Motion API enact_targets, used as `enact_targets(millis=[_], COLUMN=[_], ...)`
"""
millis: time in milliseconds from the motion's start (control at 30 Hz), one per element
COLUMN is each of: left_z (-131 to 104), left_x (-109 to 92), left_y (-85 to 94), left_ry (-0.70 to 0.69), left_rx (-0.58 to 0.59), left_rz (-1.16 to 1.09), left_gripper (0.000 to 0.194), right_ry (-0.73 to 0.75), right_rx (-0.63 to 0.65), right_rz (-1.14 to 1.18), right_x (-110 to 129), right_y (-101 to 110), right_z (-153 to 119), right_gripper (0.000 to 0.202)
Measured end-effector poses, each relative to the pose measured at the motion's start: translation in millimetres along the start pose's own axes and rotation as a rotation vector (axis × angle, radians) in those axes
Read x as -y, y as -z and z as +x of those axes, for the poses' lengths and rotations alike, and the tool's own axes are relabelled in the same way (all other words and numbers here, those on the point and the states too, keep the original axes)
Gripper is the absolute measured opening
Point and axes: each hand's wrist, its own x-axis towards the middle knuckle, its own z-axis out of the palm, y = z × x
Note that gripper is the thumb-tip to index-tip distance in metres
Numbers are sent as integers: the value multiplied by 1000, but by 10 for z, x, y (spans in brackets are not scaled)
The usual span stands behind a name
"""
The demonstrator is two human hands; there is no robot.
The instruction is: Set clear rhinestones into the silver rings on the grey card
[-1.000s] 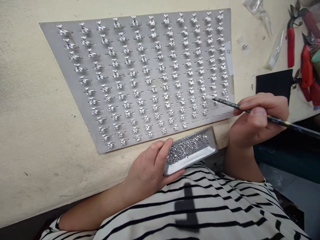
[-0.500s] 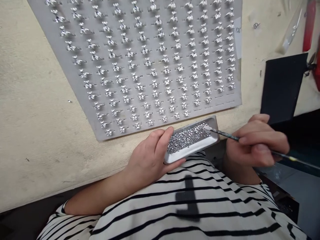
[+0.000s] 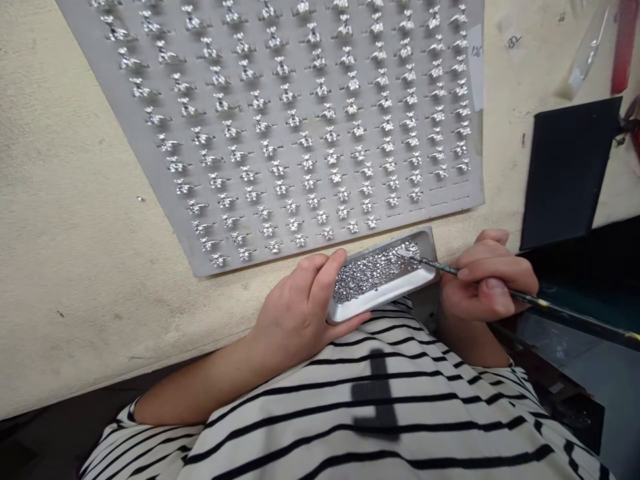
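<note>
My left hand (image 3: 300, 300) is closed around the left end of a small white rectangular tray (image 3: 383, 293), thumb below and fingers over the rim. Inside the tray lies a layer of tiny glittering, silvery stones (image 3: 370, 270). Between the thumb and fingers of my right hand (image 3: 487, 280) is a thin dark stick (image 3: 440, 265) with a pale, brush-like tip. That tip rests among the stones near the tray's right end. Just beyond the tray lies a grey panel (image 3: 425, 212) holding rows of silvery rings (image 3: 327, 233) with bear-shaped tops, stood in slits.
The cream table (image 3: 90, 233) carries the panel. At the right lie a dark flat rectangle (image 3: 570, 173), a clear plastic piece (image 3: 587, 57) and a red object (image 3: 624, 47). A paper label (image 3: 477, 67) sits at the panel's right edge. The table's front edge runs beside my arms.
My right hand has moved left, and the stick's tip has slid a little left through the stones. My left hand still holds the tray. The view has shifted slightly.
</note>
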Motion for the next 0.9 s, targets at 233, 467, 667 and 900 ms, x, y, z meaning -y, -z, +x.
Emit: enact_targets(millis=[233,467,667,900], left_z=[13,9,10,6], left_x=[-3,-11,-4,-13], left_y=[10,9,12,4], left_ry=[3,8,14,-4], left_rx=[14,16,19,3], left_rz=[-6,-19,-43,-38], left_gripper=[78,76,75,73], right_ry=[56,-37,-45,-52], right_rx=[-96,-9,50,91], right_rz=[-20,-129,-256,-243], right_x=[32,134,139,133], right_y=[-50,-263,-339,-339], right_z=[124,351,345,338], right_gripper=[26,18,16,15])
